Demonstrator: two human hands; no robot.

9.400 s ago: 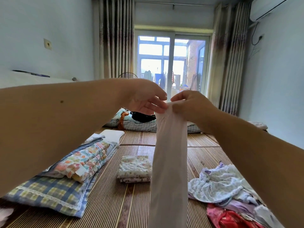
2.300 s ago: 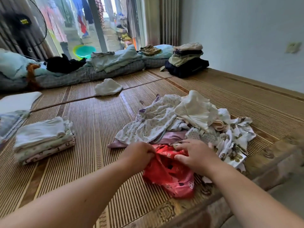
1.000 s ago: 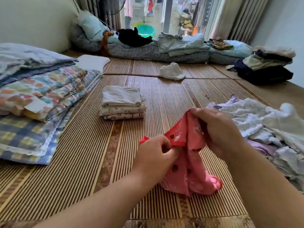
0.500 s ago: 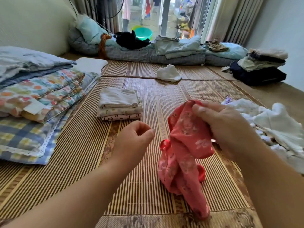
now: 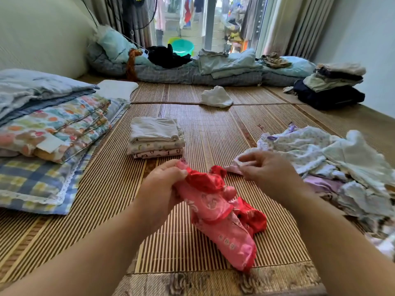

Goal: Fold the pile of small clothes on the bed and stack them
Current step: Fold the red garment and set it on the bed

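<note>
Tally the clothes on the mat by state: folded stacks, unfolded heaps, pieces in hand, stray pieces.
Folded stacks: 2, small stack and dark stack
Unfolded heap, right hand at its edge: 1
Red piece, in the left hand: 1
Stray white piece: 1
Total: 5

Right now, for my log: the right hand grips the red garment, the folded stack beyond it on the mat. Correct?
No: the left hand grips the red garment, as the head view shows; the folded stack lies beyond it on the mat.
</note>
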